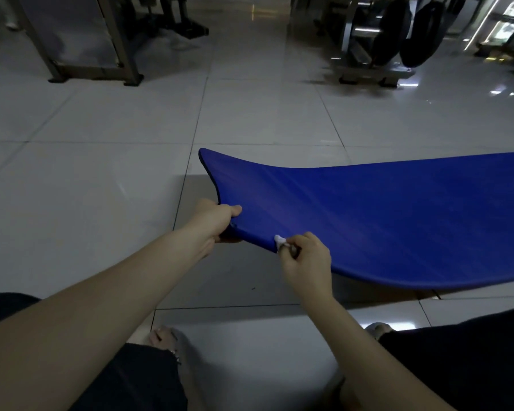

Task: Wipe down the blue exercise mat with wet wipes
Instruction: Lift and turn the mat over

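Both hands are on the blue mat (383, 221), and its near end is up off the tiled floor (86, 188), curling in the air while the rest runs off to the right edge of the view, low over the tiles. The left hand (215, 222) grips the end edge at the near corner, thumb on top and fingers curled underneath. Just to its right, the right hand (307, 261) has its fingers bunched tight, pinching a small white wet wipe (279, 241) against the mat's near long edge. A grey shadow sits on the tiles under the raised end. Down low, 2 feet (163, 336) in sandals are planted on the floor either side of the arms. Across the room stand a metal frame (122, 48) and a dark exercise machine (377, 46).
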